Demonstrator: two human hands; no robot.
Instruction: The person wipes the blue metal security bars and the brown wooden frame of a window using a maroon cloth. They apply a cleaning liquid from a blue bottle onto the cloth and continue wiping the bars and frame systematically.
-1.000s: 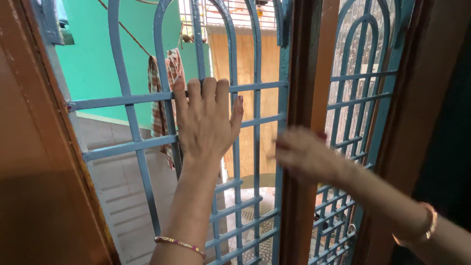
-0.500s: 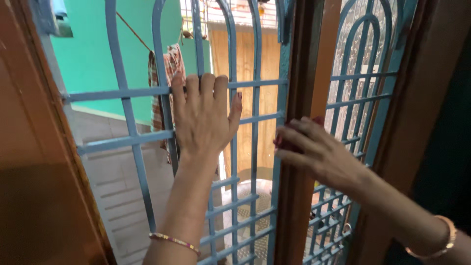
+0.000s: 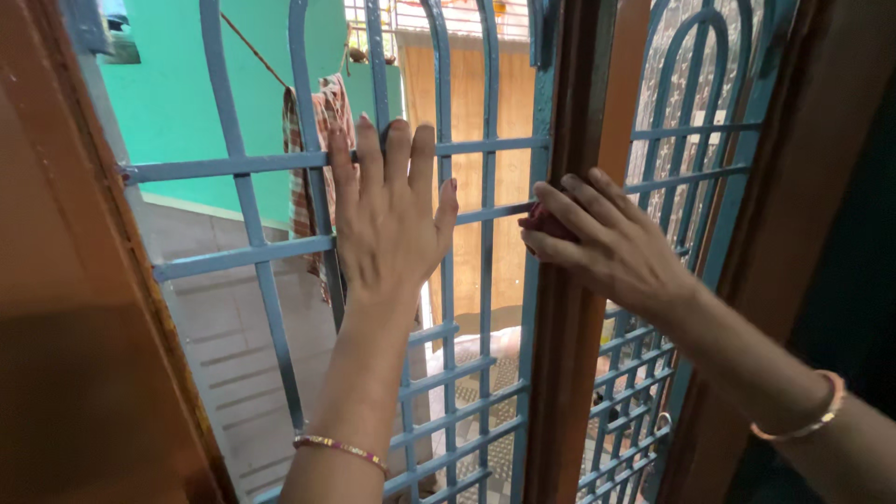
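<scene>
Left hand [image 3: 390, 219] flat, fingers spread, pressed against blue window grille [image 3: 271, 163] at frame centre, gripping nothing. Right hand [image 3: 611, 245] closed over dark red cloth [image 3: 544, 222], held against brown wooden post [image 3: 571, 308], centre right.

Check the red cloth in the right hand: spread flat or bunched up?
Bunched up. Only a small red wad of the cloth shows under the right hand's fingers, pressed on the brown wooden post.

No packages, labels, signs or screens show anywhere in this view (neither on the window side nor in the yard seen beyond it).
</scene>
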